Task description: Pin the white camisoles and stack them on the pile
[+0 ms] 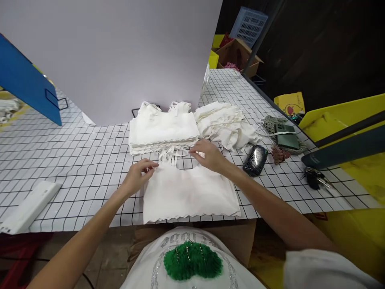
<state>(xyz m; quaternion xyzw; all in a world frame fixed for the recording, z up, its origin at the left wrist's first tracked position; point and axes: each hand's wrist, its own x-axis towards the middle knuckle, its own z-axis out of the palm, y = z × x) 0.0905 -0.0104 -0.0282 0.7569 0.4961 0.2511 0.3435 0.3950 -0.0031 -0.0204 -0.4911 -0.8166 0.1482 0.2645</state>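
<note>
Two bare hands work on a white top (189, 192) lying flat at the near edge of the gridded surface (75, 168), scalloped hem toward the person, straps (173, 154) at the far end. Left hand (138, 175) sits at the top's left upper corner, fingers curled together and pinching the fabric edge. Right hand (210, 154) is at the right upper corner, fingers together on a strap, palm down on the cloth.

Just beyond the straps: neat stack of folded white tops (162, 128), straps pointing away. Right of it, touching or nearly so, a loose heap of white tops (225, 124), unfolded.

Right of the right hand, near the wrist: dark glossy case (255, 160). Further right: green phone (287, 140) on a knitted pouch (272, 122), then a key bunch (313, 178) close to the surface's right edge.

Far left near edge: white plastic bar (28, 206). Behind the stack a large pale board (114, 56) stands upright; a blue board (27, 80) leans at the left. Yellow bin (345, 116) off the right side. Back right, cardboard box (237, 54) and blue crate (248, 24).
</note>
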